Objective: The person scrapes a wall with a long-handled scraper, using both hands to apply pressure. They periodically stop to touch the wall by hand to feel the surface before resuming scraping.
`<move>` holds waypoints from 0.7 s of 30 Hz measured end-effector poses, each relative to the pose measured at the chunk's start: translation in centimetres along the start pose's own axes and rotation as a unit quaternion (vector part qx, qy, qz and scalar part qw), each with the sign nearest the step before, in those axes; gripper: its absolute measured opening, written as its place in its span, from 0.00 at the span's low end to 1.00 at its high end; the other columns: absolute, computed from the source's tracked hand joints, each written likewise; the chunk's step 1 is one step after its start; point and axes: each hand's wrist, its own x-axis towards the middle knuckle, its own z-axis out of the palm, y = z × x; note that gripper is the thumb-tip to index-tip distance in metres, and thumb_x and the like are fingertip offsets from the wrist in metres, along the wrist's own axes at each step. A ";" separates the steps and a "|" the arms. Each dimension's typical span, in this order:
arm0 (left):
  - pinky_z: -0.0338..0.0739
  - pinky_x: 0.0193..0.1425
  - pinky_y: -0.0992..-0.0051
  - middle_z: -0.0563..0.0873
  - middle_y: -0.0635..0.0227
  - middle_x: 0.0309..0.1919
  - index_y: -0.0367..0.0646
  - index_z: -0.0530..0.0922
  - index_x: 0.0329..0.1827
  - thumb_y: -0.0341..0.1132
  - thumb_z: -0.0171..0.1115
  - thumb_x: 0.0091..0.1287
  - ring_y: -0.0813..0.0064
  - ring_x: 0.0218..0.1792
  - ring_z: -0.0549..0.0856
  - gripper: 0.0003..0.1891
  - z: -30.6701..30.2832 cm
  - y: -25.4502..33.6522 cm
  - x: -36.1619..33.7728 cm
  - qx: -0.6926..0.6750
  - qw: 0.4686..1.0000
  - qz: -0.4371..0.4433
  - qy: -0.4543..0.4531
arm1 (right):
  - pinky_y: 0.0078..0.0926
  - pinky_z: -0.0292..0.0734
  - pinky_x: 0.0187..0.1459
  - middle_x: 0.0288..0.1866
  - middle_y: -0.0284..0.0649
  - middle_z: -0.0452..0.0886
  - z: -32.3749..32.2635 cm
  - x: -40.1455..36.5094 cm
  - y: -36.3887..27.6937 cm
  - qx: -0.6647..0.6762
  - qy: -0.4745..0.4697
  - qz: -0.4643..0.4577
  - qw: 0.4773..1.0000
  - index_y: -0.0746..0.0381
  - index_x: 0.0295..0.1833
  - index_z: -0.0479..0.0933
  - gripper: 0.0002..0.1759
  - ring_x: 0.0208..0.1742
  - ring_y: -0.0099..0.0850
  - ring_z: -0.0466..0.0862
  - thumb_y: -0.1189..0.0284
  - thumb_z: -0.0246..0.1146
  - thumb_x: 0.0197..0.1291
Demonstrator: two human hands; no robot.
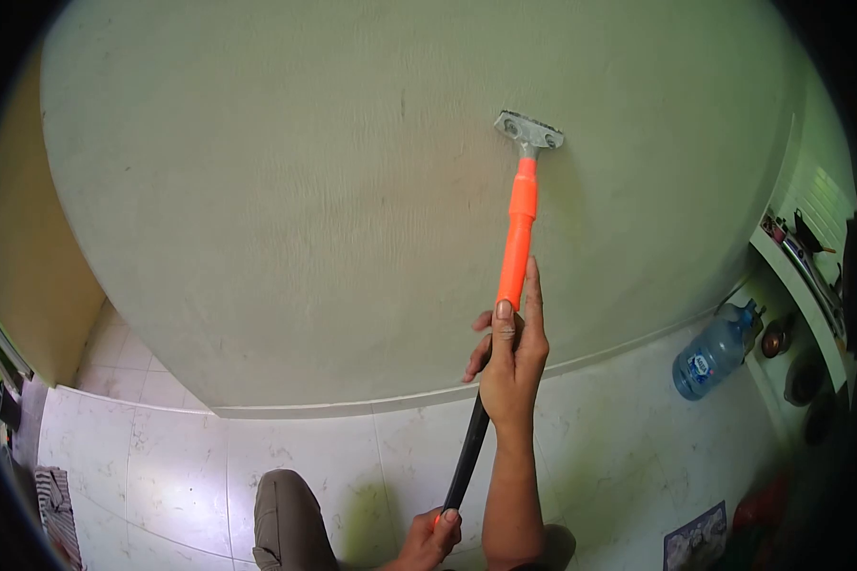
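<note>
Right hand (513, 369) is gripping the scraper (518, 233) mid-frame, presumably steering. Left hand (429, 540), bottom centre, is clasping its end, presumably bracing.

The right hand (514, 371) is around the scraper (517, 243), ahead of the left hand (430, 539), which holds its lower end. Beyond both hands stands the wall (257, 190), the scraper's head before it. Left of the hands are a knee (290, 514) and, farther off, a cloth (55, 509); to their right, a bottle (709, 352) on the floor (300, 440).

Two hands (516, 366) (430, 540), one scraper (516, 247), one jug (712, 354)
</note>
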 end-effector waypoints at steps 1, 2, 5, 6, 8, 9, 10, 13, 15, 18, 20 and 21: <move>0.60 0.18 0.78 0.70 0.79 0.16 0.50 0.71 0.27 0.60 0.46 0.83 0.85 0.15 0.66 0.29 -0.2 0.0 -0.1 -0.006 1.000 -0.008 0.001 | 0.20 0.68 0.14 0.28 0.38 0.76 0.1 0.0 0.3 0.015 0.003 0.004 1.000 0.52 0.88 0.52 0.31 0.14 0.18 0.70 0.66 0.47 0.85; 0.59 0.17 0.78 0.70 0.79 0.16 0.49 0.71 0.27 0.60 0.46 0.83 0.85 0.15 0.66 0.29 -0.5 -0.6 -0.1 -0.013 1.000 -0.016 0.003 | 0.20 0.68 0.14 0.29 0.39 0.78 0.1 -0.5 1.1 0.029 0.004 0.007 1.000 0.53 0.87 0.53 0.30 0.14 0.19 0.70 0.66 0.47 0.85; 0.59 0.17 0.78 0.71 0.79 0.16 0.49 0.71 0.28 0.59 0.47 0.83 0.85 0.15 0.67 0.28 -2.7 -4.3 -0.4 -0.038 0.998 -0.058 0.003 | 0.19 0.68 0.15 0.34 0.42 0.81 0.3 -3.2 3.8 0.057 -0.007 0.050 0.997 0.53 0.87 0.53 0.30 0.14 0.18 0.70 0.67 0.46 0.85; 0.59 0.17 0.78 0.71 0.79 0.16 0.49 0.71 0.28 0.59 0.47 0.83 0.85 0.15 0.66 0.28 -3.7 -6.1 -0.8 -0.046 0.996 -0.076 0.003 | 0.19 0.68 0.15 0.36 0.43 0.82 0.5 -4.5 4.9 0.064 -0.013 0.070 0.995 0.53 0.87 0.53 0.30 0.15 0.18 0.70 0.67 0.46 0.85; 0.59 0.18 0.77 0.71 0.78 0.17 0.49 0.71 0.27 0.59 0.48 0.83 0.84 0.15 0.66 0.28 -5.4 -9.7 -2.0 -0.056 0.991 -0.115 0.029 | 0.18 0.67 0.15 0.33 0.40 0.79 1.4 -7.4 7.4 0.046 -0.008 0.107 0.993 0.54 0.87 0.52 0.30 0.17 0.17 0.71 0.67 0.47 0.85; 0.60 0.19 0.76 0.71 0.78 0.17 0.49 0.71 0.27 0.58 0.49 0.83 0.83 0.15 0.66 0.28 -5.8 -10.8 -2.3 -0.060 0.988 -0.133 0.042 | 0.16 0.66 0.15 0.27 0.33 0.74 2.1 -8.8 9.1 0.042 0.006 0.094 0.995 0.54 0.88 0.52 0.31 0.19 0.17 0.71 0.67 0.47 0.85; 0.60 0.19 0.75 0.71 0.78 0.17 0.49 0.71 0.26 0.58 0.49 0.83 0.83 0.15 0.66 0.28 -5.9 -11.1 -2.4 -0.035 0.991 -0.119 0.054 | 0.16 0.66 0.16 0.24 0.28 0.69 2.5 -9.6 9.2 0.022 0.008 0.088 0.996 0.55 0.88 0.53 0.31 0.20 0.17 0.71 0.67 0.47 0.85; 0.60 0.21 0.74 0.72 0.78 0.16 0.49 0.71 0.23 0.58 0.51 0.82 0.82 0.16 0.66 0.29 -5.6 -8.9 -1.9 0.028 0.994 -0.079 0.074 | 0.18 0.65 0.18 0.23 0.28 0.69 2.5 -8.5 9.7 -0.019 0.034 0.052 0.998 0.58 0.87 0.54 0.30 0.19 0.17 0.70 0.68 0.46 0.85; 0.60 0.22 0.73 0.72 0.77 0.16 0.49 0.72 0.22 0.57 0.52 0.82 0.81 0.16 0.66 0.29 -4.1 -3.2 -0.6 0.050 0.993 -0.069 0.077 | 0.19 0.64 0.19 0.22 0.27 0.67 2.2 -5.0 6.4 -0.033 0.071 0.043 0.996 0.61 0.86 0.54 0.30 0.18 0.16 0.67 0.67 0.47 0.85; 0.60 0.21 0.73 0.72 0.77 0.16 0.48 0.73 0.22 0.57 0.52 0.82 0.80 0.16 0.66 0.29 -3.6 -4.9 -1.6 -0.026 0.995 -0.078 0.049 | 0.21 0.69 0.24 0.24 0.31 0.69 1.3 -4.5 5.1 -0.065 0.041 0.072 0.994 0.63 0.87 0.51 0.32 0.20 0.18 0.69 0.72 0.46 0.83; 0.60 0.21 0.72 0.73 0.77 0.16 0.49 0.73 0.22 0.57 0.53 0.82 0.80 0.17 0.67 0.29 -3.6 -7.2 -3.2 -0.017 0.995 -0.083 0.058 | 0.22 0.70 0.25 0.22 0.31 0.69 1.5 -6.8 6.2 -0.105 0.016 0.052 0.993 0.65 0.87 0.50 0.32 0.20 0.19 0.69 0.73 0.46 0.83; 0.60 0.21 0.72 0.73 0.77 0.16 0.49 0.73 0.22 0.57 0.53 0.81 0.80 0.17 0.67 0.29 -3.7 -7.6 -3.3 -0.011 0.995 -0.081 0.062 | 0.22 0.71 0.26 0.21 0.32 0.69 1.4 -7.0 6.3 -0.102 0.003 0.058 0.993 0.67 0.86 0.49 0.32 0.19 0.20 0.70 0.73 0.46 0.83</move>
